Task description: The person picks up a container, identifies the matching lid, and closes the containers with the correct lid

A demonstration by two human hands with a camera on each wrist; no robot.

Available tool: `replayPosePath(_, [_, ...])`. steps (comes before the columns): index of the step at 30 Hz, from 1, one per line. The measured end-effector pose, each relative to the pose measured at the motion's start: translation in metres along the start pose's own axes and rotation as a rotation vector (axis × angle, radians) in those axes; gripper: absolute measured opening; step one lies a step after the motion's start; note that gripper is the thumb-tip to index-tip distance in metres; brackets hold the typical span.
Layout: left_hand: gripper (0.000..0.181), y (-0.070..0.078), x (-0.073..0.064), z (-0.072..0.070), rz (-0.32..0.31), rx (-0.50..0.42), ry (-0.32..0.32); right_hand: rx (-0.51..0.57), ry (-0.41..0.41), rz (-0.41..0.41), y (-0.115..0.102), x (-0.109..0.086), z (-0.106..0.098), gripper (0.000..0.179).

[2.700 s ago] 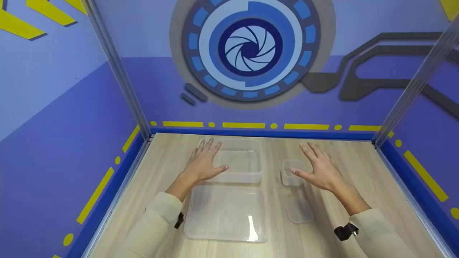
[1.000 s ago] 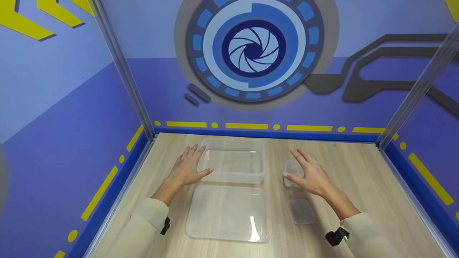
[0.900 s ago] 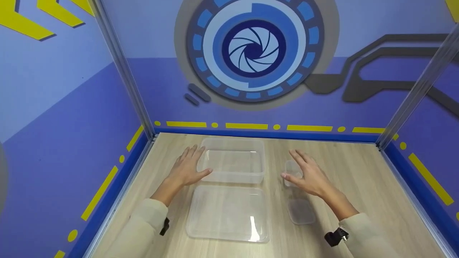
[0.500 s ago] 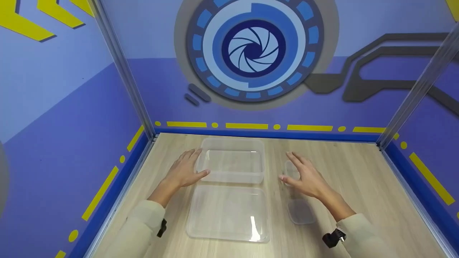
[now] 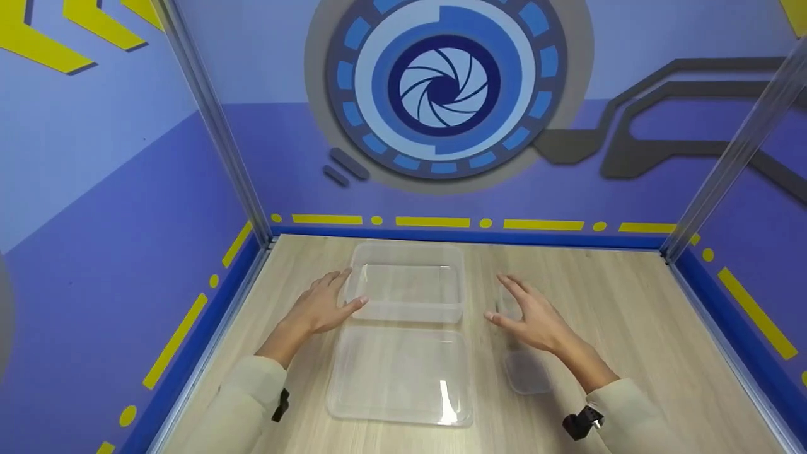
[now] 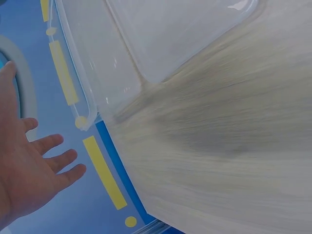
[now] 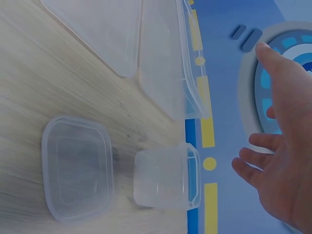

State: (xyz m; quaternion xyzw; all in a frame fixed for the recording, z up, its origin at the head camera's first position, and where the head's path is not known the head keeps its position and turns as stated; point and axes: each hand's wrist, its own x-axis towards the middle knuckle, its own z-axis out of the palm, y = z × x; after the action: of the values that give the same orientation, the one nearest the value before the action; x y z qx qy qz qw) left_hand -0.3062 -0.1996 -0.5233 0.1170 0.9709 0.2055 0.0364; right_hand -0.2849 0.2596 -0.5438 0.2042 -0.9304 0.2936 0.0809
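Observation:
My left hand (image 5: 318, 309) hovers with spread fingers at the left side of a large clear plastic container (image 5: 406, 312), which stands at the back of the table. In front of that container lies its large flat lid (image 5: 397, 378). To the right, my right hand (image 5: 536, 318) is held over a small clear container, its thumb and fingers apart and nothing between them. My hand covers much of this small container in the head view; the right wrist view shows the small container (image 7: 163, 179) upright. Its small lid (image 7: 78, 168) lies flat in front of it.
The light wooden table (image 5: 630, 340) is enclosed by blue printed panels (image 5: 403, 208) at the back and both sides. Metal corner posts (image 5: 211, 120) rise at the back corners. A small black camera (image 5: 583, 421) sits on the right wrist.
My left hand has moved left, off the large container, and a little nearer. My right hand has drifted left and nearer, over the small container. The containers and lids have stayed put.

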Motion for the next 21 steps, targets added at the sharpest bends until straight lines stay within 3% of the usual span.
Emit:
replayPosePath(8, [0.091, -0.004, -0.002, 0.006, 0.011, 0.001, -0.013, 0.03, -0.008, 0.007, 0.0, -0.004, 0.009, 0.088])
replayPosePath(21, [0.082, -0.008, -0.007, 0.019, 0.007, -0.045, -0.019, 0.11, -0.067, 0.082, -0.002, -0.009, 0.023, 0.09])
